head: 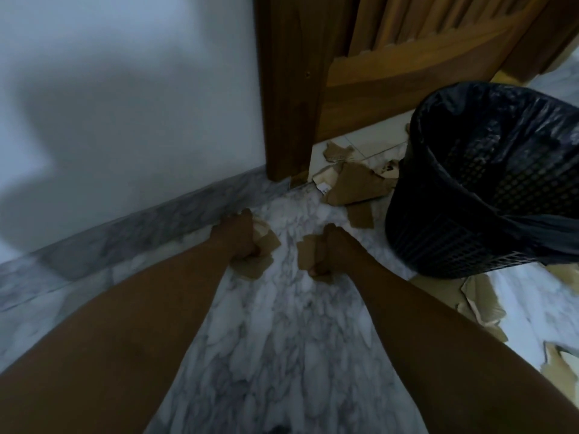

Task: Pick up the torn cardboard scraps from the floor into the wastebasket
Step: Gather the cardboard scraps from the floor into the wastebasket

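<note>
The left hand is clenching a bunch of torn cardboard scraps by the skirting and the right hand is gripping another scrap, both low over the marble floor. Both fists should be holding firm while swinging right to the wastebasket standing near, releasing only over its mouth; more pieces are lying by the door

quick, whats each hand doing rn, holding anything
Left hand: closed, gripping cardboard scraps near the wall.
Right hand: closed, gripping a brown scrap beside the wastebasket.
</note>
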{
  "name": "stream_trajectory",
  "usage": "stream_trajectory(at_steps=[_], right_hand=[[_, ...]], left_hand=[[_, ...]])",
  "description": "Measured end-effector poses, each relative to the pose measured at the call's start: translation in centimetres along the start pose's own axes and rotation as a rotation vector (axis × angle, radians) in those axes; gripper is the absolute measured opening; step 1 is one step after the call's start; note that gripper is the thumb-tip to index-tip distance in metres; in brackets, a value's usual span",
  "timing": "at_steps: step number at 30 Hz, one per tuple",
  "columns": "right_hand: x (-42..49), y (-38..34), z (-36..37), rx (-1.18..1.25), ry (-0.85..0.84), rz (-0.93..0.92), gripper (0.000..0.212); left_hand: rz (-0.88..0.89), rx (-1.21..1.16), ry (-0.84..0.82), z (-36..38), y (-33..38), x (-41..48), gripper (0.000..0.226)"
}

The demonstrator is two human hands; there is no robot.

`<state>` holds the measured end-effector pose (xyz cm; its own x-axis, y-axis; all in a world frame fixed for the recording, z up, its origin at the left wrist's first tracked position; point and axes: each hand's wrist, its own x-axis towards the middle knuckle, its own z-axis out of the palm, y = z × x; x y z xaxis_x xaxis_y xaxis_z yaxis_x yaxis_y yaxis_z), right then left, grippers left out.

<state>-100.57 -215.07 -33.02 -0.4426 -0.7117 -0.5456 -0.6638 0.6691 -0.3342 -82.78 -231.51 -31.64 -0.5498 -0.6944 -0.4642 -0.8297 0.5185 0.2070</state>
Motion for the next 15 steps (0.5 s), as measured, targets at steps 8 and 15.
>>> stream_trajectory(at_steps=[8,15], right_hand=[[-6.5,0.7,2.7,-0.080,0.049,0.289,0.088],[-11.8,1.2,4.9,0.139,0.133,0.113,0.061]], left_hand=[[-0.042,-0.115,0.125,3.4,1.8,-4.9,0.072],[-0.013,-0.328,0.025,6.0,5.0,-9.7,0.075]])
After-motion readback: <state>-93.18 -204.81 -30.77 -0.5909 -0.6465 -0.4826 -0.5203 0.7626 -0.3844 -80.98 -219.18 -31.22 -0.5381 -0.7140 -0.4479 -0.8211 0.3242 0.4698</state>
